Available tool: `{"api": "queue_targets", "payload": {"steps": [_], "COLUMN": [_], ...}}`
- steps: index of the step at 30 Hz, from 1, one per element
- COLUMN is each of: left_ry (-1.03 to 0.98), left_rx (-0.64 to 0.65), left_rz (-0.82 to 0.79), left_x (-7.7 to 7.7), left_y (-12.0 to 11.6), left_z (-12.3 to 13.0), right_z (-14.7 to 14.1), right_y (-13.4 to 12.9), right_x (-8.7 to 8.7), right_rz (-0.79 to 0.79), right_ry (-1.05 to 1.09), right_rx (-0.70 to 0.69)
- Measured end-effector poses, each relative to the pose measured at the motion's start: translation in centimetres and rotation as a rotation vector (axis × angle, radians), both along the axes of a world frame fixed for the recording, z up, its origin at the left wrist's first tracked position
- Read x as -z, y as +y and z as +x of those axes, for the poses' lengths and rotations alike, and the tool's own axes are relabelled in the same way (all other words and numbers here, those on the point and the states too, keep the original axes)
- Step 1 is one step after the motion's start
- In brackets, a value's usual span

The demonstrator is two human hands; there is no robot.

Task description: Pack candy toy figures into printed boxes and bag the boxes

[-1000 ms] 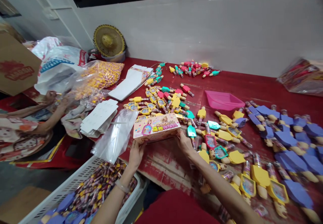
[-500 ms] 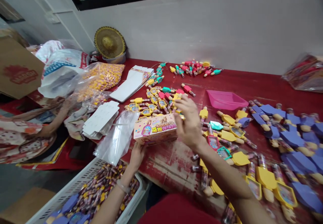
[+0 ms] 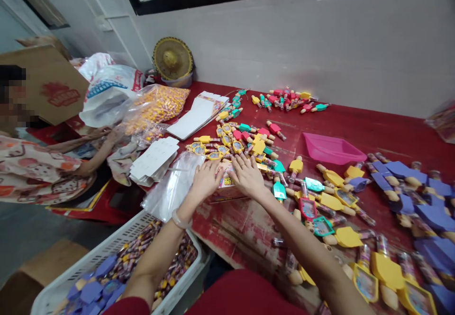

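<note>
A printed box (image 3: 227, 193) lies on the red table (image 3: 245, 229) in front of me, mostly covered by my hands. My left hand (image 3: 206, 178) rests flat over its left end with the fingers extended. Over the right part of the box lies my right hand (image 3: 248, 175), palm down, its fingers slightly spread. Neither hand is wrapped round anything. Yellow, red and green popsicle-shaped toys (image 3: 279, 190) lie beyond the box and to its right. Clear plastic bags (image 3: 172, 187) lie just left of my left hand.
White flattened cartons (image 3: 154, 159) sit to the left, a pink tray (image 3: 332, 149) to the right, purple toys (image 3: 408, 196) at far right. A white basket (image 3: 80, 270) of small tubes stands below the table edge. At left, a person's arms (image 3: 95, 156) reach towards a bag of yellow pieces (image 3: 161, 104).
My left hand has moved from under the box's front edge onto its top. My right hand has come down from the right end onto the top. The view has shifted left.
</note>
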State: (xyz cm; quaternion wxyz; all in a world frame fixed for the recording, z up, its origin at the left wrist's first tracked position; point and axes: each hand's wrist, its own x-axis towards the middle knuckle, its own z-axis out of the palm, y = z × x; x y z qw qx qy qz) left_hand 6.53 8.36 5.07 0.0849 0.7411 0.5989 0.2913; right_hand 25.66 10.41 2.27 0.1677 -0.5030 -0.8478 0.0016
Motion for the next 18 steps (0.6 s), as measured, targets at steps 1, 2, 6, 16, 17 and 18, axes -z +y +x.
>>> {"api": "queue_targets", "payload": {"steps": [1, 2, 6, 16, 17, 18], "left_ry": [0.079, 0.151, 0.194, -0.406, -0.341, -0.308], "left_rx": [-0.028, -0.066, -0.089, -0.135, -0.341, -0.461], "left_rz": [-0.067, -0.12, -0.333, -0.378, -0.282, -0.243], "left_x": [0.2, 0.4, 0.2, 7.0, 7.8, 8.5], "left_y": [-0.2, -1.0, -7.9, -8.4, -7.1, -5.9], "left_z": [0.5, 1.0, 2.5, 0.1, -2.1, -4.5], "right_z": [0.0, -0.1, -0.1, 1.4, 1.4, 1.4], "right_y": [0.1, 0.2, 0.9, -0.7, -1.5, -2.2], "right_x": [-0.1, -0.1, -0.6, -2.7, -2.7, -2.7], "right_rz": [-0.014, -0.025, 0.001, -0.207, -0.219, -0.217], "right_ry": [0.0, 0.001, -0.002, -0.112, -0.098, -0.086], "right_rx": [0.003, 0.013, 0.013, -0.15, -0.24, -0.321]}}
